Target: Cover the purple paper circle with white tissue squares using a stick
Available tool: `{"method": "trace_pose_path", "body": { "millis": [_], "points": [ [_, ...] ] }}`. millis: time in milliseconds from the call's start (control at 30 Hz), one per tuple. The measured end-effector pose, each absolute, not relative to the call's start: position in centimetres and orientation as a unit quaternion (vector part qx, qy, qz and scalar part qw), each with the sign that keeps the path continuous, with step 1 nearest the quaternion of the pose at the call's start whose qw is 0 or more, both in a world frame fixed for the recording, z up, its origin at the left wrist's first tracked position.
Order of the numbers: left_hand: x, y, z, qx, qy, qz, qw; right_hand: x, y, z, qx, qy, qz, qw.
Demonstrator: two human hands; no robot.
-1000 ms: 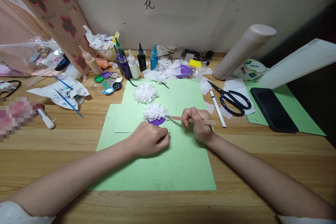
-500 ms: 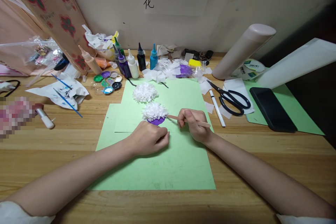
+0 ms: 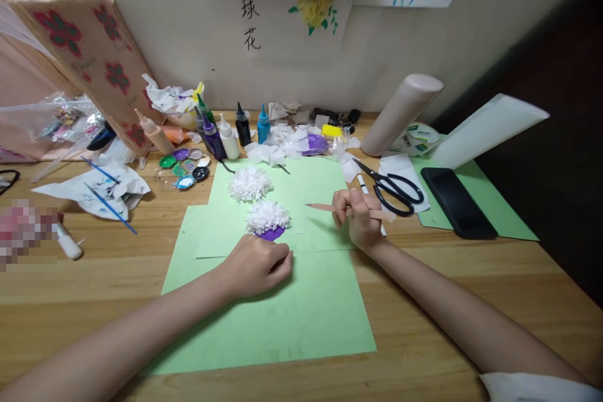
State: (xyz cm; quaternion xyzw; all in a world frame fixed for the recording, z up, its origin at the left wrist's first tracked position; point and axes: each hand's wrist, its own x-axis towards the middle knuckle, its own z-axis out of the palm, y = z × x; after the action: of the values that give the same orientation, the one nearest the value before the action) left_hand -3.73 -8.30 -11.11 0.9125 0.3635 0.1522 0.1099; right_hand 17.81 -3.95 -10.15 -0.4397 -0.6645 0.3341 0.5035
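Observation:
My right hand [image 3: 360,218] pinches a thin wooden stick [image 3: 323,206] with a pointed tip. The tip points left, a little above the green paper [image 3: 277,326] and apart from the flowers. My left hand [image 3: 259,264] rests on the paper with its fingers curled under; anything inside is hidden. Just beyond it, a ruffled white paper tuft [image 3: 267,215] covers part of a purple patch [image 3: 271,233]. Farther back is a second white tuft [image 3: 250,183], with short dark lines on the paper to either side.
Behind the paper stand several paint bottles [image 3: 228,141] among white paper scraps [image 3: 287,137]. Paint cups [image 3: 180,155] and blue brushes [image 3: 110,207] lie left. To the right are scissors [image 3: 393,191], a white marker [image 3: 362,184], a phone [image 3: 456,202] and a tall bottle [image 3: 400,116].
My right hand has drawn the stick's tip rightward, away from the lower white tuft. My left hand stays in place on the paper. The view has tilted up and shifted right.

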Motion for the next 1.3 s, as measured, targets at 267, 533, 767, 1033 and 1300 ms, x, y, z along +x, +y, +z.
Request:
{"method": "trace_pose_path", "body": {
  "millis": [267,533,767,1033,1300],
  "points": [
    [-3.8,-8.2,-11.4,0.917,0.348,0.171,0.095,23.1,0.8,-7.2,-0.595,-0.782,0.051,0.179],
    [-3.8,-8.3,-11.3,0.916,0.351,0.168,0.094,23.9,1.7,-9.5,-0.617,-0.774,-0.01,0.14],
    [-3.8,-8.3,-11.3,0.915,0.346,0.18,0.101,23.7,0.6,-6.6,-0.604,-0.755,-0.004,0.257],
    [-3.9,-8.8,-10.5,0.832,0.386,0.359,0.176,19.4,-3.3,-4.1,-0.42,-0.731,0.489,0.224],
    [-4.0,-8.9,-11.0,0.846,0.38,0.339,0.161,17.5,-5.0,-5.3,-0.377,-0.726,0.553,0.16]
  ]
}}
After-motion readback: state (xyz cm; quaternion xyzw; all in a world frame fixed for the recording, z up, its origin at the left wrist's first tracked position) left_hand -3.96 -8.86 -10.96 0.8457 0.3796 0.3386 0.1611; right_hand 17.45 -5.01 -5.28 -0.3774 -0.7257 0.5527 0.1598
